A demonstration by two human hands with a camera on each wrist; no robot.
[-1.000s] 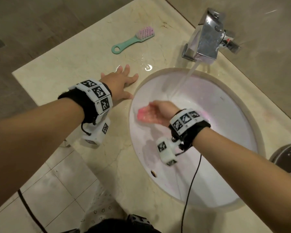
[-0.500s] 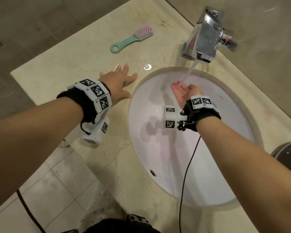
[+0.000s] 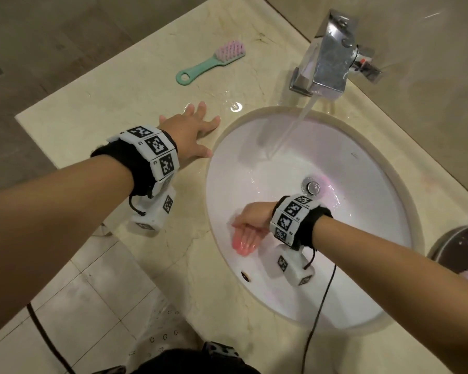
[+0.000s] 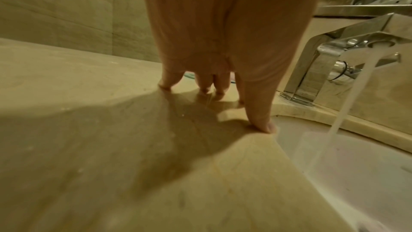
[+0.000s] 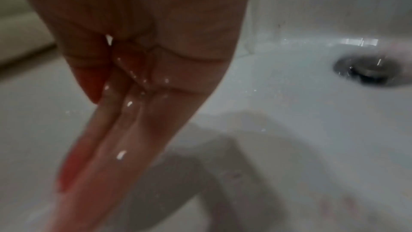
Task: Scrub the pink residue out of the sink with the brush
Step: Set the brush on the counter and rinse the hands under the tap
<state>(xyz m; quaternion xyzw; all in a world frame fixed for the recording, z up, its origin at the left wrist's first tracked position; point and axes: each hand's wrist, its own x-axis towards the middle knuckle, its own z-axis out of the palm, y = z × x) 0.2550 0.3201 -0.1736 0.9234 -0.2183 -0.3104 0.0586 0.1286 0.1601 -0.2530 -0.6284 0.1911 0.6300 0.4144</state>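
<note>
**Inspector:** Location of the brush [image 3: 210, 62]?

**Assistant:** Lying flat on the counter [image 3: 97, 103], behind the left hand [image 3: 191, 133] and well apart from it, bristles toward the faucet [image 3: 328, 59], handle ring toward the counter's outer end. Untouched.

**Inspector:** Hands?

**Assistant:** Left hand spread flat, fingers straight, bearing on the counter just beside the sink [image 3: 362, 157] rim; it holds nothing. Right hand [image 3: 250, 225] is down in the basin, fingers straight and together against the wet wall, wet and tinted pink, nothing held.

**Inspector:** Handling assessment?

**Assistant:** Judged light, a rigid plastic handle with short pink bristles that should flex only a little. The counter near it shows water, and the right hand is wet, so a slippery grasp is likely. Recommend wrapping the fingers round the mid-handle, short of the ring, bristles turned down. Faint pink remains near the drain [image 3: 311, 186] and the lower wall; water is running
</note>
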